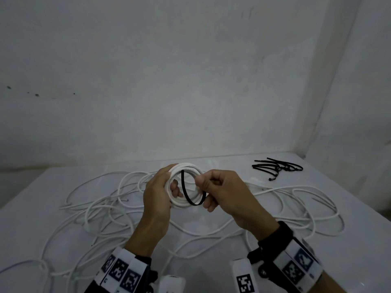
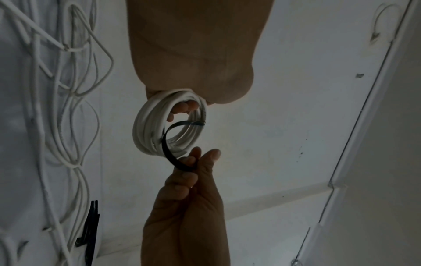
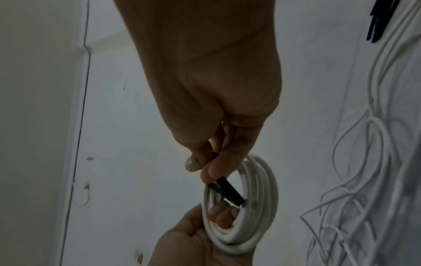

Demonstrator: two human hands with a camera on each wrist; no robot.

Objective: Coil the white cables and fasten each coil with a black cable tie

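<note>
My left hand (image 1: 163, 187) grips a small coil of white cable (image 1: 191, 169) held upright above the table, fingers curled through its ring. A black cable tie (image 1: 186, 193) curves through the coil's opening and under its lower edge. My right hand (image 1: 211, 187) pinches the tie between thumb and fingers at the coil's right side. The left wrist view shows the coil (image 2: 148, 129) with the tie (image 2: 167, 151) bent in a hook toward the right hand's fingertips (image 2: 196, 153). In the right wrist view the tie (image 3: 230, 192) crosses the inside of the coil (image 3: 262, 198).
Loose white cables (image 1: 101, 210) sprawl in tangled loops over the white table (image 1: 31, 225), under and around both hands. A small pile of black cable ties (image 1: 277, 168) lies at the back right near the wall corner.
</note>
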